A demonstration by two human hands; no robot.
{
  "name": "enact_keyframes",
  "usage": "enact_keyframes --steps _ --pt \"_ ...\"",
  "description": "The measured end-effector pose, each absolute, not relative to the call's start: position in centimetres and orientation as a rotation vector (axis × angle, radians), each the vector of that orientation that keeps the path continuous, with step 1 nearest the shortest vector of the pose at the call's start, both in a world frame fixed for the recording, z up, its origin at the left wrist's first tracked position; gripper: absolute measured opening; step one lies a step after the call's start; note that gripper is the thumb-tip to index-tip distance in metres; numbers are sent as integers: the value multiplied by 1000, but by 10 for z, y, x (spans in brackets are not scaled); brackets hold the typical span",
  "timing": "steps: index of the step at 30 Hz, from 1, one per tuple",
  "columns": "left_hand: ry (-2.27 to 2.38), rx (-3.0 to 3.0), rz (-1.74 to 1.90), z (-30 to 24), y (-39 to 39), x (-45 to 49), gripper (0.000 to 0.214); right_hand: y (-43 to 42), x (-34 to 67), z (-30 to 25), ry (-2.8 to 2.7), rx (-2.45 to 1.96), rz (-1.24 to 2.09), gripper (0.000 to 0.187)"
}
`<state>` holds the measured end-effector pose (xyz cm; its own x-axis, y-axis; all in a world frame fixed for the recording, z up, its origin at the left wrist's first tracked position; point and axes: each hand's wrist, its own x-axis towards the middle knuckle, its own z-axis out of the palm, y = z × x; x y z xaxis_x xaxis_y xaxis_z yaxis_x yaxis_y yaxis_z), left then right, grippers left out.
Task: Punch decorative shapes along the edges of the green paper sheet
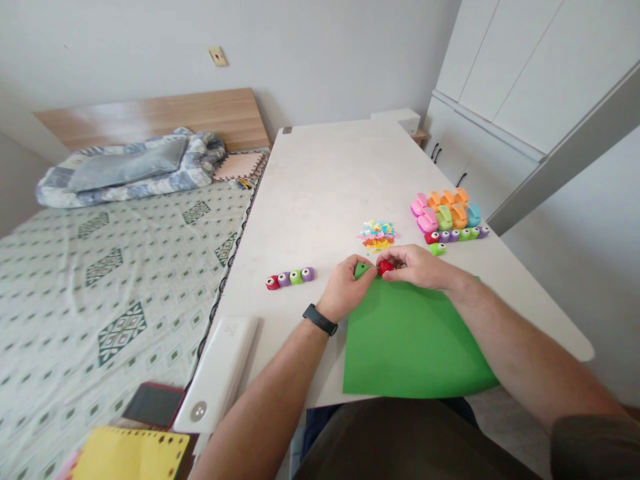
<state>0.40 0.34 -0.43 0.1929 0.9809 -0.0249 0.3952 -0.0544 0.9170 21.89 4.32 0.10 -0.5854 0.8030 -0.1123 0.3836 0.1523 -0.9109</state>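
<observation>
A large green sheet of paper lies at the table's front, its near edge reaching the table edge. My left hand, with a dark band on the wrist, pinches the sheet's far left corner, which is lifted and shows a small hole. My right hand grips a small red craft punch right beside that corner. Whether the paper sits inside the punch's slot I cannot tell. Just beyond my hands is a pile of small paper cutouts in blue, pink, orange and yellow.
Several small punches stand in a row at left. Larger colourful punches and more small ones are grouped at right, with a green punch nearer. A long white device, a phone and yellow punched paper lie at lower left.
</observation>
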Motion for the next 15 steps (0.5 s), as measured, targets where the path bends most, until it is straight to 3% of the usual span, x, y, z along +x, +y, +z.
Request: enact_keyframes --steps 15 --pt "1409 1642 783 -3 0 3 55 40 214 -4 -2110 -1193 1270 27"
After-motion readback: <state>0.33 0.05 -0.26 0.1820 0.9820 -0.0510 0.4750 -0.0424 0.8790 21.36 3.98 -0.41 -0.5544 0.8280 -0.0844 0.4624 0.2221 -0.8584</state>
